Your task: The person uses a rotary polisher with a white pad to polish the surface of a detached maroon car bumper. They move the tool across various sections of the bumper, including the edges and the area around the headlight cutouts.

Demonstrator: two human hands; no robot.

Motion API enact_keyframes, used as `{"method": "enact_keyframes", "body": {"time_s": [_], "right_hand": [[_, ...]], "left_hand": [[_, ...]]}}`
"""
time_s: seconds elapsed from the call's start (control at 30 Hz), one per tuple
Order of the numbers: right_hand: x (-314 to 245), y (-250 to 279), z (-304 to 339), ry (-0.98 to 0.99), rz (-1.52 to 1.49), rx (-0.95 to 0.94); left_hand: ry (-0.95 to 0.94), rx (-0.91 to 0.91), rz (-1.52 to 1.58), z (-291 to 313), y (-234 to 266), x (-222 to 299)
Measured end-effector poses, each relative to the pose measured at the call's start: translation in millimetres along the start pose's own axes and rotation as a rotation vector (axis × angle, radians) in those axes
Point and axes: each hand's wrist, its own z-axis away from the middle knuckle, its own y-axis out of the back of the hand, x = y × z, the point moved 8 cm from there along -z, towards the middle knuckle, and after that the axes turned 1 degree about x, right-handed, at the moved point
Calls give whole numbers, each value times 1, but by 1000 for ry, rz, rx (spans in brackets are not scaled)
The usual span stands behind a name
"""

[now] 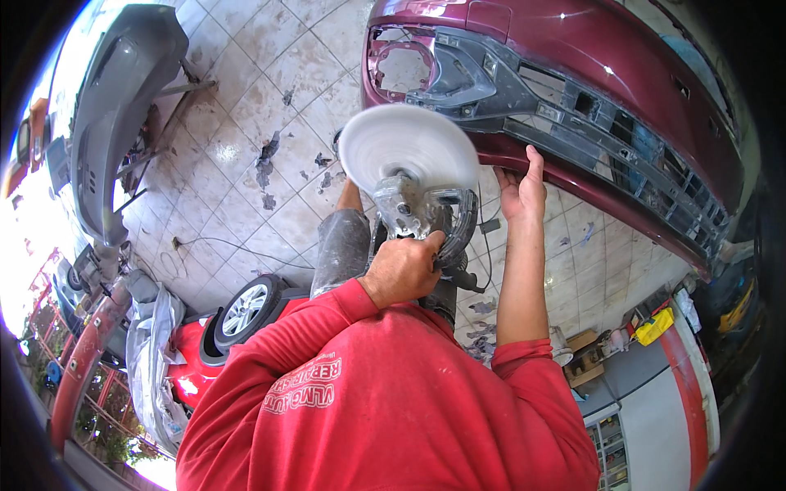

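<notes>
A polisher [403,204] with a dusty grey body and a wide round white pad [409,143] is in front of my chest. My left hand [405,268] is wrapped round its body, below the pad. The pad's face looks smeared, as if turning, and it overlaps the near left part of a maroon car bumper [589,41] from this angle. Whether pad and bumper touch, I cannot tell. My right hand [522,192] holds the bumper's lower edge, thumb up on the near side, its fingers partly hidden behind that edge. Black and grey grille parts [565,114] fill the bumper's openings.
A grey bumper [123,106] rests on a metal stand at the left. Dark scraps [266,159] lie on the tiled floor [237,90], and a thin cable [237,244] runs across it. A red car part with a wheel [250,311] is at lower left; a cluttered shelf [594,352] is at right.
</notes>
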Motion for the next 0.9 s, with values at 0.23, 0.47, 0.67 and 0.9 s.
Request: {"method": "enact_keyframes", "body": {"time_s": [0.23,0.47,0.67,0.9], "right_hand": [[-3,0,2,4,-8,-34],[-8,0,-1,12,5,-64],[21,28,20,3,216,-107],[141,-60,101,154,1698,-985]], "left_hand": [[148,135,110,-14,20,-59],[174,279,303,-42,62,-163],[255,332,383,4,89,-203],[304,268,564,72,108,-187]]}}
